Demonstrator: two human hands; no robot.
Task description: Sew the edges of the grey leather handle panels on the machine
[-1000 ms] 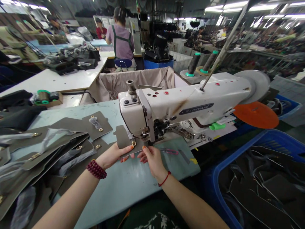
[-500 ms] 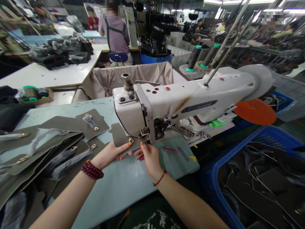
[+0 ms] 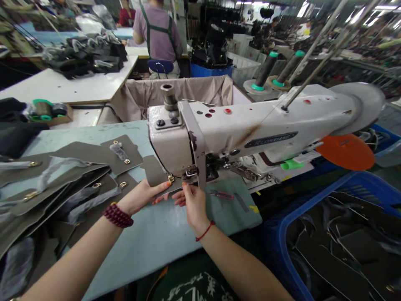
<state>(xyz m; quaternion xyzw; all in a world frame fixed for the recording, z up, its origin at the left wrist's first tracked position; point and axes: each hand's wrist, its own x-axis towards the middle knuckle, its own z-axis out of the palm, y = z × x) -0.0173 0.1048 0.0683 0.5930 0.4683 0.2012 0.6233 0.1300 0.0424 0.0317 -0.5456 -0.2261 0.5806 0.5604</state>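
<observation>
A grey-brown flat panel [image 3: 152,169] with a gold buckle [image 3: 171,177] lies partly beneath the head of a white sewing machine [image 3: 232,121]. My left hand [image 3: 142,195] pinches the panel's near edge, thumb on top close to the buckle and fingers below. On the right side of that edge, my right hand [image 3: 193,205] grips the panel between thumb and curled fingers, just in front of the presser foot area. The needle itself is hidden behind the machine's guard bar.
Stacked panels with plastic-wrapped buckled straps [image 3: 78,184] cover the table's left side. Pink-handled thread snips [image 3: 222,194] lie right of my hands. A blue basket [image 3: 282,234] of similar panels stands at right. Thread cones [image 3: 265,71] rise behind the machine; a person [image 3: 158,33] sits beyond.
The camera view has shifted slightly, moving the machine a little in the frame. Both hands keep their hold on the panel, which stays at the machine with almost no visible movement.
</observation>
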